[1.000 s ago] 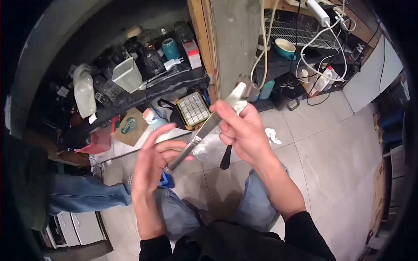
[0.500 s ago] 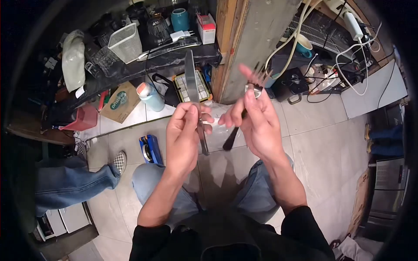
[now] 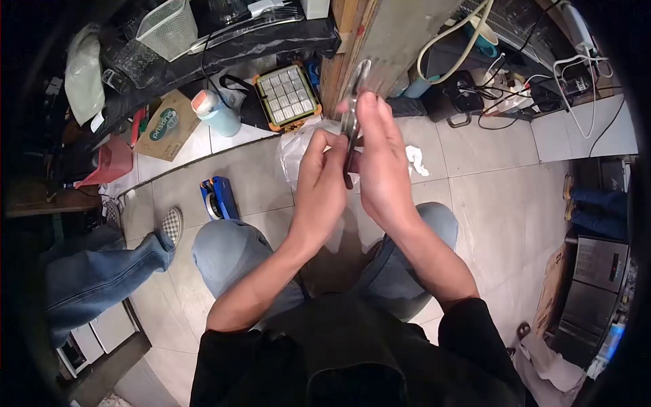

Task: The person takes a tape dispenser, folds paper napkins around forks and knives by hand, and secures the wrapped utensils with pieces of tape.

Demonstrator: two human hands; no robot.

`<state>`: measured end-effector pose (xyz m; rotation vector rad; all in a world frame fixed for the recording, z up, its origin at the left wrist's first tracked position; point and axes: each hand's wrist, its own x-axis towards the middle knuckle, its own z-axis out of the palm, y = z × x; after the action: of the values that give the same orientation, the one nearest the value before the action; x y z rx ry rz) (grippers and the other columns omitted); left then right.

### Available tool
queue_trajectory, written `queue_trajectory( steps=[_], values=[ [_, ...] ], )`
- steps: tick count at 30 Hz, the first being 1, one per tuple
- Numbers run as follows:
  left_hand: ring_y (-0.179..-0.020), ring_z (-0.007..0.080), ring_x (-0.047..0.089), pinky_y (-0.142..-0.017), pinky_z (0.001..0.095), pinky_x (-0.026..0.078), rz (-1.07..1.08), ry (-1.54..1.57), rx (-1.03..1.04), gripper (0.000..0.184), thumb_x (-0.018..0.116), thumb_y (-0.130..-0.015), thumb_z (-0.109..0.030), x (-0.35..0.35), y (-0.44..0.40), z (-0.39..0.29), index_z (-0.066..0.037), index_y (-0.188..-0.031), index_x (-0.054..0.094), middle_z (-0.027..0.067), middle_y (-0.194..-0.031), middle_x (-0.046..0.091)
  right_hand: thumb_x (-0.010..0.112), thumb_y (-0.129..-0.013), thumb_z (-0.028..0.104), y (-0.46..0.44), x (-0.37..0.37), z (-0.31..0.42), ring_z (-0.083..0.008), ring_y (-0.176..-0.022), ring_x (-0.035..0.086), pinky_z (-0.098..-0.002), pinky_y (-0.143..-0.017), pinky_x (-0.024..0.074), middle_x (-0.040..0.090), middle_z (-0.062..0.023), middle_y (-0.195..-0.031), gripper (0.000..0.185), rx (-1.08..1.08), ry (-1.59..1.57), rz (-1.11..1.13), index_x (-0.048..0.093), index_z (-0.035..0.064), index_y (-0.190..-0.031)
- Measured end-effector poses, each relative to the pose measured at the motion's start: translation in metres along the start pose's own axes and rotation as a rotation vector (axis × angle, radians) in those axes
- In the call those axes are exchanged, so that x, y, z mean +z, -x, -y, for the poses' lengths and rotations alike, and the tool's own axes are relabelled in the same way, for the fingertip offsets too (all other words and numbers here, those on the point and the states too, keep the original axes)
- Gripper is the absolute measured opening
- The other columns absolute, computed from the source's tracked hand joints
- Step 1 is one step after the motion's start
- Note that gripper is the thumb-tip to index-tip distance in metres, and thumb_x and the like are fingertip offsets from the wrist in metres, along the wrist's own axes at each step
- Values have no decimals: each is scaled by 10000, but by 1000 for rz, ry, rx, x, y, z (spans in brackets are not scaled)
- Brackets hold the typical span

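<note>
My left hand (image 3: 324, 186) is closed, thumb and fingers pinching a narrow bundle of metal cutlery (image 3: 350, 129) held upright in front of me. My right hand (image 3: 386, 159) presses against the same bundle from the other side, fingers pointing up along it. The pieces are seen nearly edge-on and overlap, so I cannot tell the knife and fork apart. A rounded metal tip rises above the fingers, and a dark handle end shows below them. Behind the hands, a clear plastic bag (image 3: 293, 157) lies on the floor.
A blue tape dispenser (image 3: 221, 197) sits on the tiles near my left knee. Ahead stand a light blue tumbler (image 3: 220, 117), a cardboard box (image 3: 166, 127) and a yellow-edged case (image 3: 287, 96). White crumpled tissue (image 3: 417, 161) lies right of my hands. Another person's leg (image 3: 108, 271) is at left.
My hands have come together, bringing the knife from the left and the fork from the right into one bundle. The view has tilted down slightly, so the shelf sits higher.
</note>
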<state>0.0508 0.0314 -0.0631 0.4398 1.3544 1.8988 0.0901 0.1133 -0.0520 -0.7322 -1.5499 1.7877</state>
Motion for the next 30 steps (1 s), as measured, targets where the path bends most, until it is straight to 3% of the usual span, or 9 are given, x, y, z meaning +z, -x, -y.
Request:
queue_trajectory(
  steps=[2,6,10,13,16,19,22,25,30],
  values=[
    [-688,-4,436,-581,180,336,6,27,-102,132,428,-1029,-191,-9,-3,12,-101,-979,512,-56,-835,521,462,-1034,298,-1,4,-2,-168,-992,473,-294,-875,427,470,-100,-1010,342,-126,178,2,601,20,-1176],
    [-841,49,520,-728,205,423,-97,84,-133,160,423,-1028,-194,-2,-4,10,-74,-1071,519,6,-981,562,479,-1014,246,-5,2,-7,-241,-952,502,-317,-860,434,495,-147,-1040,432,-372,475,71,463,51,-1400],
    [-962,99,548,-849,267,450,-117,162,-276,236,413,-1038,-227,-1,-4,5,-48,-1151,518,25,-1048,568,453,-1032,223,-12,1,-22,-165,-1004,519,-287,-882,435,512,-114,-1028,524,-371,527,143,292,86,-1511],
    [-931,118,557,-834,288,467,-142,260,-159,277,397,-1047,-261,-1,-6,4,-59,-1191,520,28,-1049,577,454,-1032,244,-1,4,-24,-174,-968,562,-284,-821,472,503,-134,-1063,574,-209,433,111,191,78,-1515],
    [-842,138,538,-827,316,482,-404,328,-120,235,399,-1049,-282,-24,-16,2,-78,-1030,513,26,-928,543,462,-1004,253,25,6,-22,-315,-1027,528,-393,-914,425,487,-262,-1156,494,-48,285,233,251,-8,-1366],
    [-713,103,465,-643,275,440,-399,283,5,190,402,-1057,-247,-36,-15,-8,-89,-953,418,15,-803,458,466,-997,207,45,13,-26,-442,-885,616,-473,-784,464,590,-269,-925,297,122,196,355,323,1,-1156],
    [-739,105,469,-669,268,432,-323,271,65,177,410,-1055,-222,-34,-11,-1,-81,-948,411,20,-809,456,496,-981,130,49,8,-36,-378,-892,627,-406,-761,481,578,-242,-959,277,-97,307,391,324,29,-1173],
    [-759,105,479,-686,256,423,-294,237,113,164,420,-1051,-198,-33,-11,4,-78,-940,410,23,-817,471,491,-963,66,47,3,-41,-418,-788,622,-427,-677,476,583,-237,-887,255,-188,367,425,327,38,-1155],
    [-829,140,580,-752,285,475,-293,211,87,153,430,-1045,-189,-32,-10,0,-45,-1012,468,85,-906,593,460,-987,84,38,0,-34,-379,-573,618,-447,-536,458,609,-206,-704,172,1,264,400,336,24,-1089]
  ],
)
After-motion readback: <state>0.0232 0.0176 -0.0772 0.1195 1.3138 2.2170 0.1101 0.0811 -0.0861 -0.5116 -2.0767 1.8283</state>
